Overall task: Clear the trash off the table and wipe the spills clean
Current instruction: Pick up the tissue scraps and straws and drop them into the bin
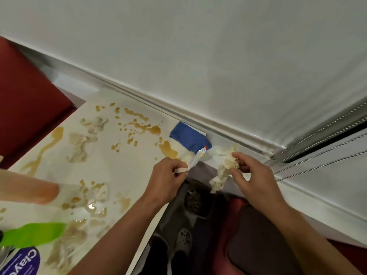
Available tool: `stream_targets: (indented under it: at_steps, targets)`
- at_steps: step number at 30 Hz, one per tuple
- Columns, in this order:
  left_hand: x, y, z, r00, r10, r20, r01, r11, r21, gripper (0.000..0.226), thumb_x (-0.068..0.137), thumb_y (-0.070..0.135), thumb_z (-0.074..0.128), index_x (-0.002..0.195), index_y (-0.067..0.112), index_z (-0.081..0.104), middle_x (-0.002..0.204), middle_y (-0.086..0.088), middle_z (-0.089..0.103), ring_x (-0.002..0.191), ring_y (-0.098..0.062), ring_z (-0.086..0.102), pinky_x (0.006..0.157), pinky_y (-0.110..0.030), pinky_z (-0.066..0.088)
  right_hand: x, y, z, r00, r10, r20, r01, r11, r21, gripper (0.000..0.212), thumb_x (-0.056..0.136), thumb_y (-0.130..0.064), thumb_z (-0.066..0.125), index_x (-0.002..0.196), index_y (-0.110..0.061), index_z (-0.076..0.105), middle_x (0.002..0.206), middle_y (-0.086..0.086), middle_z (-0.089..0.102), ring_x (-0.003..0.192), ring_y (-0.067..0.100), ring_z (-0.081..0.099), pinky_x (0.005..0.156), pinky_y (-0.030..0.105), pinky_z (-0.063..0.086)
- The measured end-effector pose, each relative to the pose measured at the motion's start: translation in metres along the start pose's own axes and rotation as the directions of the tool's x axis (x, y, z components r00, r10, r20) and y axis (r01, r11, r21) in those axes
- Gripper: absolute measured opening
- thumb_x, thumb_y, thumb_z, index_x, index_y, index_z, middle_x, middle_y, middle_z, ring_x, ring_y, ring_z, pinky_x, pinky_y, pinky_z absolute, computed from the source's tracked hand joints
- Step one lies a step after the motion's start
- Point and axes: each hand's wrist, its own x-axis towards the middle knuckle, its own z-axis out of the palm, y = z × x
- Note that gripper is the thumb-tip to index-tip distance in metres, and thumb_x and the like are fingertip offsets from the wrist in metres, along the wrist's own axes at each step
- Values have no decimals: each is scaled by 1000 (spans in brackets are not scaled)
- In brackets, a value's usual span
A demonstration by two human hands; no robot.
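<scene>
A white table [119, 169] is covered with brown spills [167, 148] and soggy tissue wads [79, 144]. My left hand [165, 179] pinches a small wet tissue and the end of a silvery sachet [197, 158] at the table's far right edge. My right hand [252, 175] holds a crumpled, stained tissue [224, 169] just off the table's edge, hanging above the floor. A blue packet [188, 138] lies at the table's far corner by the wall.
A red chair [25, 108] stands at the left. A green object [33, 234], a purple-labelled item [21, 261] and a blurred pale shape [27, 192] sit at the near left. Below are grey shoes [178, 247], a floor drain [193, 200] and a dark red cushion [258, 245].
</scene>
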Motion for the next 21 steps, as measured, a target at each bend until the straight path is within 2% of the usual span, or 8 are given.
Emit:
stream_targets:
  at_steps: [4,7,11,14,17,21]
  targets:
    - [-4,-8,18,998,-25,65,24,1000,2,27,86,12,77,86,36,66,86,17,66,84,1,64,81,-27,56,2,54,41,990,84,109,-76,994,-72,43,92,-19,70,134,-20,63,116,-5,69,102,10,65,92,24,47]
    - [-4,-18,31,995,-44,91,41,998,38,21,84,11,77,86,29,66,83,13,68,80,-5,65,79,-35,58,5,91,73,969,149,197,-123,983,-136,40,92,-18,69,132,-17,64,120,2,69,106,19,66,90,24,46]
    - [-4,-29,43,994,-70,84,64,995,76,14,82,13,77,85,23,68,81,9,69,75,-10,65,75,-41,57,12,128,108,933,205,296,-138,963,-232,28,92,-19,66,120,-20,67,113,6,71,102,28,66,83,28,45]
    - [-4,-34,48,993,-94,73,87,992,96,12,82,15,77,82,24,68,79,10,69,74,-10,65,74,-39,57,17,148,129,913,233,336,-149,955,-256,32,94,-17,61,126,-17,62,113,8,71,102,30,66,80,29,44]
    - [-2,-39,50,991,-113,67,105,989,107,10,81,16,76,82,25,70,78,10,70,73,-7,65,73,-34,56,20,165,145,893,270,360,-177,946,-270,46,96,-20,58,142,-17,50,125,10,67,112,32,64,90,34,48]
    - [-1,-44,51,991,-113,76,101,985,143,8,81,18,76,84,26,75,79,12,72,73,-3,64,71,-24,53,23,175,156,875,294,385,-182,936,-303,42,98,-24,57,140,-18,51,128,11,66,110,34,64,89,35,49]
